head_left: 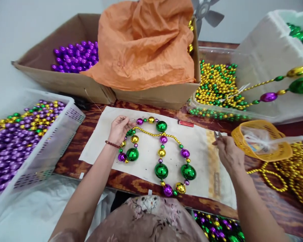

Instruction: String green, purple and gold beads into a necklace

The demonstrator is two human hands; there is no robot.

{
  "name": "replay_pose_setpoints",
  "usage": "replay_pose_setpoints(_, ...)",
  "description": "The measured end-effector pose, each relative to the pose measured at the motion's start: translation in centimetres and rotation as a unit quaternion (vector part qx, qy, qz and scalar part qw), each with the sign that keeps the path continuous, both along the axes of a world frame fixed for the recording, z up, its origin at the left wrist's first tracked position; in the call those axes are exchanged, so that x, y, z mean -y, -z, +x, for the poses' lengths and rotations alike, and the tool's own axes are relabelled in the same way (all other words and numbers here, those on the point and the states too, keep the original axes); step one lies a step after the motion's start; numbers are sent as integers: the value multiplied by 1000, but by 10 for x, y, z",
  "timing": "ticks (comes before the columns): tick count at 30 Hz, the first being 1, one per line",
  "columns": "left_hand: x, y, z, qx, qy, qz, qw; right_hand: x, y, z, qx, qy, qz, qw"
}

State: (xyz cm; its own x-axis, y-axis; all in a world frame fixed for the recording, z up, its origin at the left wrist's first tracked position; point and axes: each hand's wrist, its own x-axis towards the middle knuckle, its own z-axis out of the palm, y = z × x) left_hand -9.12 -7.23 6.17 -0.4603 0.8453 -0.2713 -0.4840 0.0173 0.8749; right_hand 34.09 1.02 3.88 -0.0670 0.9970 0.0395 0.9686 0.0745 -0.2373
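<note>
Many glossy round beads, left fingers pinching string, right fingers gripping snips (metal).

Two sets of fingers showed: the left fingers at nine o'clock, the right fingers, with one metal tool, at four. One bead strand had four large green beads, possibly a fifth half hidden. There were one red lighter and one yellow basket toward three, one orange cloth at twelve, one fan at one.
</note>
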Motion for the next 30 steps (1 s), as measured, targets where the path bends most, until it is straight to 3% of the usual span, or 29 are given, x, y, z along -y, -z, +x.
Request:
replay_pose_setpoints(3, -3, -1, 0, -12, -4, 7, 1000, 4, -21, -60, -80, -142, -33, 986)
replay_pose_setpoints(6, -4, -2, 0, -23, -14, 7, 1000, 6, -40, -135, -111, -332, -59, 935)
replay_pose_setpoints(9, -5, -2, -1, -40, -17, 12, 999, 1, -55, -196, -92, -425, -89, 896)
replay_pose_setpoints(12, -7, -1, -2, -61, -20, 23, 998, -11, -61, -232, -83, -453, -116, 880)
replay_pose_setpoints(16, -10, 0, -3, -72, -27, 27, 997, -25, -58, -255, -64, -482, -136, 863)
replay_pose_setpoints(30, -11, 0, -2, -65, -26, 22, 997, -36, -45, -280, -87, -530, -169, 827)
